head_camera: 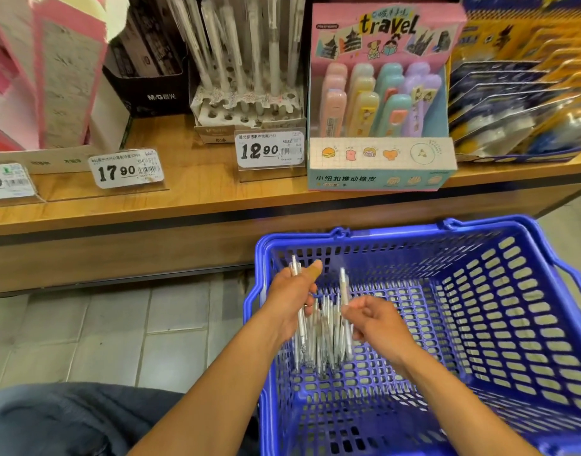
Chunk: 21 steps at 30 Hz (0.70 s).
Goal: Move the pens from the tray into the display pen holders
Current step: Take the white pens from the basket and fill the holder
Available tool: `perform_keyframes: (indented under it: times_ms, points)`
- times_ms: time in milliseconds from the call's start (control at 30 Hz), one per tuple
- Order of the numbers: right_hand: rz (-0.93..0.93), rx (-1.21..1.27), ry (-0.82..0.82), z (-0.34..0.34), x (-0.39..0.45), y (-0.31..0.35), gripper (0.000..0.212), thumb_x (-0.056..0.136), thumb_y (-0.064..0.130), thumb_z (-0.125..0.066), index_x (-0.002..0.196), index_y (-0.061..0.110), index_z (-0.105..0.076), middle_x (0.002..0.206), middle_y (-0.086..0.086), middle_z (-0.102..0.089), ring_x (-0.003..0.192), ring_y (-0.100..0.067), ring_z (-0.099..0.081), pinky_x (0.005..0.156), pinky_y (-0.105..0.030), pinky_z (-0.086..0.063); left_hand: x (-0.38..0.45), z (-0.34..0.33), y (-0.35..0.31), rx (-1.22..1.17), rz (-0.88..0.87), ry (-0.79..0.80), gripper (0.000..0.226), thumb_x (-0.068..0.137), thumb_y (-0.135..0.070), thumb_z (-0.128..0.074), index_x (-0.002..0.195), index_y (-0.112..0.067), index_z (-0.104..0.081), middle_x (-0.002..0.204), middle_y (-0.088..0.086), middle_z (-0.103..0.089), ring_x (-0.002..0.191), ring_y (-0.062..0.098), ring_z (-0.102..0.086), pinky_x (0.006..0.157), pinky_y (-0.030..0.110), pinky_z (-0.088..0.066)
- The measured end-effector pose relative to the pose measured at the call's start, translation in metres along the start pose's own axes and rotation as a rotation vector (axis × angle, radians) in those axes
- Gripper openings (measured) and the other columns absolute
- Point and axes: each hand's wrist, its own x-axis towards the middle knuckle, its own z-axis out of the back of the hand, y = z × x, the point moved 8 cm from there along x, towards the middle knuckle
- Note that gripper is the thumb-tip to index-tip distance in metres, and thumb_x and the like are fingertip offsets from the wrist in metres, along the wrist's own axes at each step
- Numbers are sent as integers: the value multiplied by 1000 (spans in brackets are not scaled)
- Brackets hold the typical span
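Observation:
A blue plastic basket (479, 291) sits on the floor below the shelf and holds a bundle of white pens (325, 340). My left hand (290, 297) grips one white pen (295, 268) over the basket's left side, its thumb wrapped in a bandage. Beside it, my right hand (376, 320) pinches another white pen (344, 287) that points upward. On the wooden shelf stands the display pen holder (249, 110), a white block with round holes, with several white pens standing in its back rows.
A pink "travel" eraser box (381, 162) stands right of the holder, a black box (151, 93) to its left. Price tags (269, 149) line the shelf edge. Blue and yellow packets (519, 103) fill the far right. My knee (68, 419) is at bottom left on the tiled floor.

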Motion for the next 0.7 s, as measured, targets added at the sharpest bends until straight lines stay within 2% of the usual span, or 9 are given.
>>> perform_keyframes:
  times_ms: [100, 133, 200, 233, 300, 367, 500, 600, 700]
  points:
    - [108, 57, 38, -21, -17, 29, 18, 88, 28, -70, 92, 11, -64, 70, 0, -63, 57, -8, -58, 57, -20, -50, -5, -6, 0, -3, -14, 61, 48, 83, -47, -74, 109, -13, -52, 84, 0, -55, 64, 13, -48, 56, 27, -42]
    - [135, 68, 35, -27, -18, 34, 18, 87, 28, -71, 91, 11, -64, 69, 0, -64, 56, -8, -58, 57, -20, -49, -7, -11, 0, -29, -16, 94, 53, 81, -46, -76, 115, -15, -50, 93, -1, -57, 78, 16, -55, 68, 30, -47]
    - [171, 86, 31, -35, -15, 40, 20, 85, 28, -73, 89, 11, -64, 67, 1, -65, 55, -9, -58, 57, -21, -49, -5, -16, 2, -76, -26, 125, 58, 84, -37, -76, 130, -18, -45, 118, -1, -56, 110, 19, -55, 92, 33, -43]
    - [177, 99, 44, -38, -12, 40, 21, 84, 29, -74, 89, 10, -64, 66, 1, -65, 56, -9, -59, 57, -21, -49, -3, -15, 1, -57, -50, 109, 46, 88, -31, -73, 125, -16, -50, 114, 1, -58, 106, 18, -57, 91, 33, -42]
    - [166, 151, 111, -41, -3, 36, 27, 81, 32, -75, 89, 9, -64, 69, -2, -68, 57, -12, -61, 56, -22, -49, 0, -10, 0, -17, -77, 53, 13, 95, -22, -64, 92, -14, -54, 74, -1, -58, 67, 14, -56, 69, 32, -47]
    - [119, 197, 153, -37, 13, 23, 34, 79, 36, -74, 94, 7, -65, 77, -7, -71, 58, -15, -62, 54, -25, -48, 5, -5, 4, 14, -72, 5, 19, 100, -21, -57, 83, -16, -50, 57, -4, -49, 50, 11, -47, 50, 28, -41]
    - [-74, 122, -53, -2, 63, -40, 14, 94, 20, -63, 96, 7, -61, 83, -11, -69, 60, -16, -61, 55, -29, -49, 9, 0, 6, 36, -68, -44, 12, 102, -25, -53, 94, -16, -52, 70, 1, -45, 54, 12, -44, 49, 25, -39]
    - [-227, -155, -191, 18, 89, -90, 11, 95, 8, -53, 84, 9, -51, 72, -10, -55, 63, -23, -51, 59, -42, -47, 8, 1, 5, 31, -44, -40, 10, 101, -27, -55, 95, -19, -54, 71, 0, -41, 54, 12, -37, 47, 25, -36]
    - [-340, -418, -221, 17, 100, -117, 16, 91, 4, -55, 80, 11, -44, 64, -4, -42, 53, -18, -40, 49, -28, -37, 8, 0, 5, 47, -23, -37, 16, 97, -27, -62, 90, -16, -52, 72, 1, -38, 54, 13, -33, 46, 25, -34]
